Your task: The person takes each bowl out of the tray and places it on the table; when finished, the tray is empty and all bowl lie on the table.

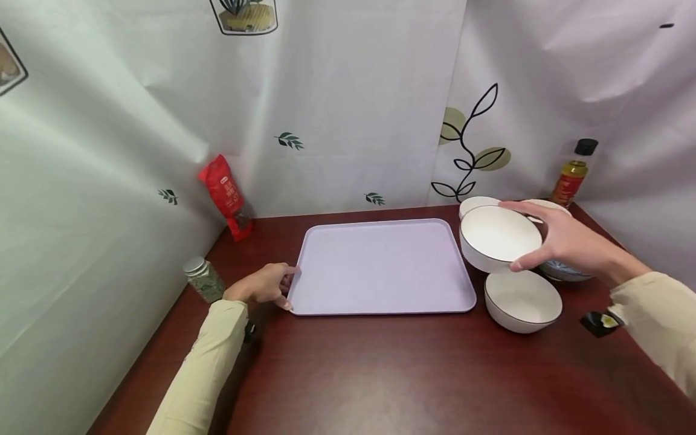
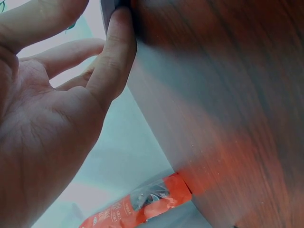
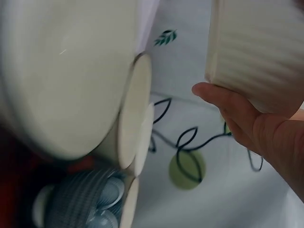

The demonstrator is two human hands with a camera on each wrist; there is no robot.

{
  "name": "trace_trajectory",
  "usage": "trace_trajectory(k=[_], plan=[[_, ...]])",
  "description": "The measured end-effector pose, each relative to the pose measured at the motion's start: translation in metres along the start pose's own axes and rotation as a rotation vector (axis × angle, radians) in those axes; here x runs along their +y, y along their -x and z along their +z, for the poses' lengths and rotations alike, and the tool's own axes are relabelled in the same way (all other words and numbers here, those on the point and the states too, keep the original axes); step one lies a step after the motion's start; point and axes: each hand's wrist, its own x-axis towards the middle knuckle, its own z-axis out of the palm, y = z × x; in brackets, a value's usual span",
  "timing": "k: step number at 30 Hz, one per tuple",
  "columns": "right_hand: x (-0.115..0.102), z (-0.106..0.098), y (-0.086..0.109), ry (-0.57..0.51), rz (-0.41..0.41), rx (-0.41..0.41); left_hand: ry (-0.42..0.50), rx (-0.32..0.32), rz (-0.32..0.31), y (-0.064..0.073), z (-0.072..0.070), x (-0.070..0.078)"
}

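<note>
A lilac rectangular tray (image 1: 383, 266) lies on the dark red wooden table. My left hand (image 1: 267, 283) holds its left edge near the front corner; in the left wrist view one fingertip (image 2: 122, 21) meets the dark edge. My right hand (image 1: 565, 241) grips a white bowl (image 1: 500, 235) across its rim, thumb on the near side and fingers on the far side. This bowl is raised and overlaps the tray's right edge in the head view. Another white bowl (image 1: 523, 299) sits just in front of it on the table.
Behind the held bowl are more white bowls (image 1: 478, 202) and a blue-patterned bowl (image 1: 565, 272). An oil bottle (image 1: 571, 175) stands at the back right corner. On the left are a red packet (image 1: 224, 192) against the wall and a glass spice jar (image 1: 204, 280).
</note>
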Motion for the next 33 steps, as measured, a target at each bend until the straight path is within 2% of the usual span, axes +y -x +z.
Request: trace_trajectory(k=[2,4,9,13,17,20,23,26,30,32,33], plan=[[0.011,-0.001,0.008,-0.045,-0.004,0.005,0.001,0.001,-0.002,0.0,-0.001,0.0],[0.022,-0.002,0.015,-0.046,0.004,0.012,0.006,0.002,-0.004,0.0,-0.001,0.0],[0.047,-0.009,0.037,0.024,0.037,0.023,0.021,-0.001,-0.005,0.0,0.001,0.0],[0.062,-0.017,0.054,0.026,0.062,0.03,0.035,-0.006,-0.006,0.001,0.002,-0.002],[0.078,-0.024,0.069,-0.05,0.045,0.057,0.048,0.003,-0.017,0.001,0.001,-0.002],[0.093,-0.026,0.08,-0.095,0.012,0.093,0.042,0.003,-0.011,0.002,0.0,-0.003],[0.112,-0.028,0.09,-0.089,-0.025,0.114,0.034,-0.002,-0.003,0.002,0.0,-0.003],[0.132,-0.033,0.1,-0.044,-0.034,0.089,0.03,-0.003,-0.003,0.002,0.0,-0.002],[0.158,-0.037,0.108,-0.073,-0.148,0.032,0.033,0.002,-0.012,0.002,-0.001,-0.001],[0.17,-0.038,0.112,-0.132,-0.23,-0.011,0.035,0.002,-0.015,0.002,-0.001,-0.001],[0.175,-0.037,0.115,-0.145,-0.234,-0.023,0.035,0.003,-0.016,0.003,-0.001,-0.001]])
